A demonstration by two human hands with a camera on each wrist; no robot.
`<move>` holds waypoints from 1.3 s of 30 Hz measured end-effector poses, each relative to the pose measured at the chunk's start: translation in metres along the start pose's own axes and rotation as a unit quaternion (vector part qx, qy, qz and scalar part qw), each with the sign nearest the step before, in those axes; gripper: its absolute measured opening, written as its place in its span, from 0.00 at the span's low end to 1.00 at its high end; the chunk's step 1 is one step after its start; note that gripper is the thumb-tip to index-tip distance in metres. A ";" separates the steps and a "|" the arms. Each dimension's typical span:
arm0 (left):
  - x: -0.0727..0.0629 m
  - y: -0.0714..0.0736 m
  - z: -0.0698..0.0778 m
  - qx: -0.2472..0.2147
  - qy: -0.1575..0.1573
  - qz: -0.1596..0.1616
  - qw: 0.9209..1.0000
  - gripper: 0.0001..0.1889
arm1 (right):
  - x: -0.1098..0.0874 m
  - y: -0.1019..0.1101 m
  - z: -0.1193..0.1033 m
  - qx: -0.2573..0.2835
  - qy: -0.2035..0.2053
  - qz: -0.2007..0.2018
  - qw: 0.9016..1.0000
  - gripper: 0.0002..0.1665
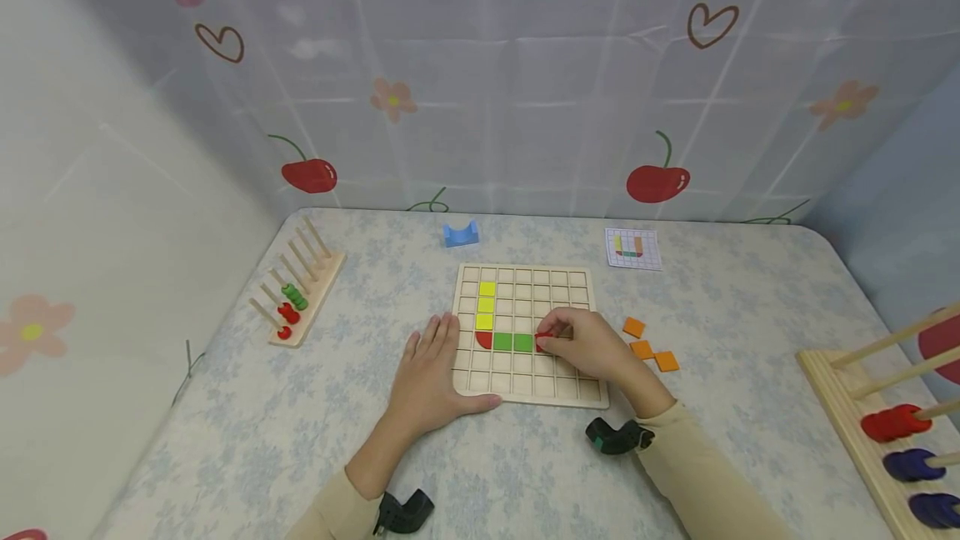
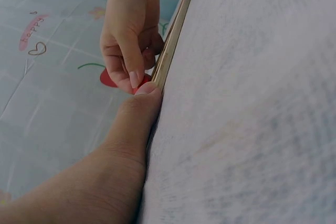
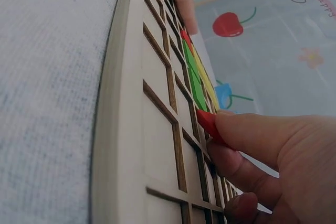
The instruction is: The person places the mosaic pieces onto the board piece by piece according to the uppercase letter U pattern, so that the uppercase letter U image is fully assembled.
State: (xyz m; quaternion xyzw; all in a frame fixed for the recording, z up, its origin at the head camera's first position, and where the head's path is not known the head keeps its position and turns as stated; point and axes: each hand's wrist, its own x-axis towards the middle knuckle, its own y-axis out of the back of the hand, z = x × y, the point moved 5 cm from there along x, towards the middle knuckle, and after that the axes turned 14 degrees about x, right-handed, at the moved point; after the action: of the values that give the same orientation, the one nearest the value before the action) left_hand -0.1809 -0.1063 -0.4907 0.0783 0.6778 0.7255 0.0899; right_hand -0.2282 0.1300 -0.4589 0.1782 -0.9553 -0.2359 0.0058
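Observation:
A wooden grid board (image 1: 555,382) lies flat on the table. My left hand (image 1: 429,369) rests at its left edge, fingers straight, thumb along the near side. Between thumb and fingertips, my right hand (image 1: 588,344) pinches a red tile (image 3: 209,123), tilted over a cell at the right end of the row. Left of that tile, two green tiles (image 1: 513,342) sit in adjoining cells, then a red tile with one rounded corner (image 1: 484,340). Above the rounded tile, several yellow tiles (image 1: 486,305) form a column.
Several orange tiles (image 1: 643,349) lie right of the board. Behind it are a pattern card (image 1: 633,249) and a blue stand (image 1: 461,234). A peg rack with beads (image 1: 303,298) stands at left, a larger wooden bead frame (image 1: 840,415) at right.

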 end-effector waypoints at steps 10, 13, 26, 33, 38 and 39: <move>0.000 0.000 0.000 -0.003 -0.001 0.004 1.000 0.73 | -0.001 -0.001 0.000 -0.011 0.020 0.003 1.000 0.03; 0.000 0.000 0.000 -0.002 0.000 0.006 1.000 0.73 | -0.001 -0.002 -0.001 -0.020 0.026 0.004 0.999 0.03; 0.000 0.000 0.001 -0.006 0.001 0.004 1.000 0.74 | -0.002 -0.003 0.000 -0.053 0.042 0.008 0.998 0.03; -0.001 0.001 0.001 -0.004 0.000 0.005 1.000 0.74 | -0.004 -0.002 0.000 -0.053 0.042 0.006 0.998 0.02; 0.000 0.000 0.001 -0.003 0.003 0.003 1.000 0.73 | -0.008 0.006 0.002 -0.045 0.049 0.013 0.998 0.12; 0.000 0.000 0.001 -0.002 0.003 0.003 1.000 0.73 | -0.009 0.009 0.003 -0.039 0.051 0.016 0.998 0.13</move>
State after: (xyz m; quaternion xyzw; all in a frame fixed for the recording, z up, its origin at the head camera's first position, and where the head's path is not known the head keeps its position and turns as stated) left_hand -0.1803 -0.1053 -0.4904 0.0781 0.6761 0.7276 0.0855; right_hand -0.2227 0.1420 -0.4566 0.1740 -0.9467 -0.2631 0.0649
